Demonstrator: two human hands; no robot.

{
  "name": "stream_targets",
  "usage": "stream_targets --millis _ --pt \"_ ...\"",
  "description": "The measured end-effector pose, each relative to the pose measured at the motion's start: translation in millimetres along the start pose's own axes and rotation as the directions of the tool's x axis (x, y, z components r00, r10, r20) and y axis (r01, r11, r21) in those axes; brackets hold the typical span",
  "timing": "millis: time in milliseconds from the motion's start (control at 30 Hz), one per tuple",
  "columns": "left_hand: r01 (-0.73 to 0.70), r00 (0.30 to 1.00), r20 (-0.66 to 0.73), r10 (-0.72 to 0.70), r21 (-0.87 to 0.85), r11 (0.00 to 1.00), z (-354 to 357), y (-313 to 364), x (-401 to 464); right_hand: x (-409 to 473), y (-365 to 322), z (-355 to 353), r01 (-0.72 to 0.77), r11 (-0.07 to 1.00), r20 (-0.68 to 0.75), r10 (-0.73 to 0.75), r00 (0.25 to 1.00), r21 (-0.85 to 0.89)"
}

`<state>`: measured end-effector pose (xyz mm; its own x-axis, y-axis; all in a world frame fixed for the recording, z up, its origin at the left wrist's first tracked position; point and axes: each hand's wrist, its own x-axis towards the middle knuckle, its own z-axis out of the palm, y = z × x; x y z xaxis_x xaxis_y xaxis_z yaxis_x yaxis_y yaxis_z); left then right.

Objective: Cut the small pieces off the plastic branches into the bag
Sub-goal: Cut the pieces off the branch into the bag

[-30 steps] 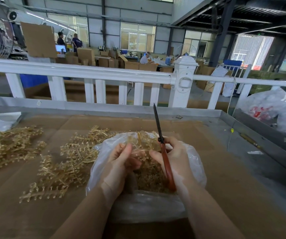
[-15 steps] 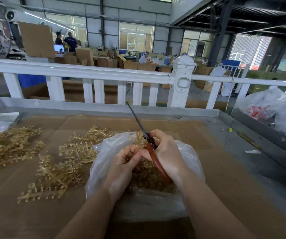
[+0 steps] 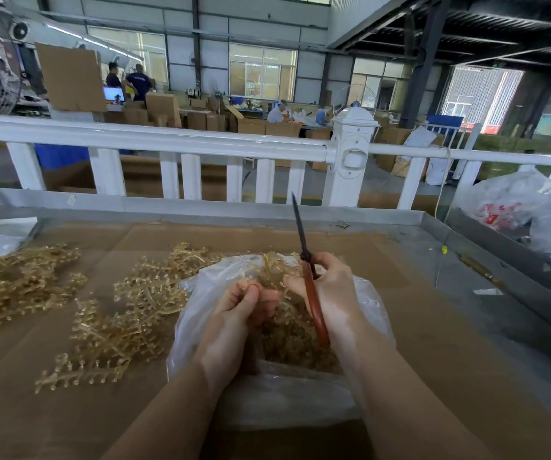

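A clear plastic bag (image 3: 300,393) lies open on the cardboard-covered table, with several small golden pieces (image 3: 287,340) inside. Over its mouth my left hand (image 3: 234,313) pinches a golden plastic branch (image 3: 269,270). My right hand (image 3: 330,293) grips red-handled scissors (image 3: 314,307); their dark blades (image 3: 299,227) are together and point up and away. Both hands sit close together above the bag.
More golden branches (image 3: 128,310) lie left of the bag, and another heap (image 3: 12,283) sits at the far left. A metal rim (image 3: 201,210) and a white fence (image 3: 168,144) bound the table's far side. Filled plastic bags (image 3: 526,207) sit at the right.
The scissors swung from leaning left to nearly upright. My right hand shifted slightly right, and my left hand stayed on the branch over the bag.
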<state>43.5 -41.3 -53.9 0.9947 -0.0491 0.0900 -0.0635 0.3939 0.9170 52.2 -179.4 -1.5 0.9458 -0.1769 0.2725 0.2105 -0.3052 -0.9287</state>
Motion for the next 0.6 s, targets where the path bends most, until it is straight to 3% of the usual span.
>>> stream_targets --millis 100,233,333,400,500,600 --pt "0.034 0.999 0.041 -0.034 -0.007 0.999 2.7 0.7 -2.1 -3.3 3.6 -0.8 -0.075 0.995 -0.004 0.075 0.997 0.061" --pt "0.034 0.993 0.097 -0.063 0.279 0.96 3.3 2.9 -7.4 -6.8 1.4 -1.4 -0.047 0.995 -0.004 0.048 0.999 0.087" --pt "-0.056 0.998 0.048 0.039 0.418 0.907 2.8 -0.2 -4.6 -9.1 -3.2 -0.4 0.018 0.997 0.004 -0.019 1.0 0.078" --pt "-0.054 0.997 -0.041 0.07 0.303 0.951 1.2 -1.4 -2.7 -12.0 -3.9 0.4 0.051 0.996 0.037 -0.053 0.998 0.072" --pt "-0.022 0.989 -0.149 0.023 0.004 1.0 -4.3 -2.4 2.8 -18.5 -2.1 0.5 0.095 0.995 0.118 -0.094 0.989 -0.005" --pt "-0.019 0.996 -0.093 0.004 -0.163 0.986 -8.3 -2.4 6.2 -24.8 4.9 1.0 0.12 0.978 0.195 -0.086 0.977 -0.17"
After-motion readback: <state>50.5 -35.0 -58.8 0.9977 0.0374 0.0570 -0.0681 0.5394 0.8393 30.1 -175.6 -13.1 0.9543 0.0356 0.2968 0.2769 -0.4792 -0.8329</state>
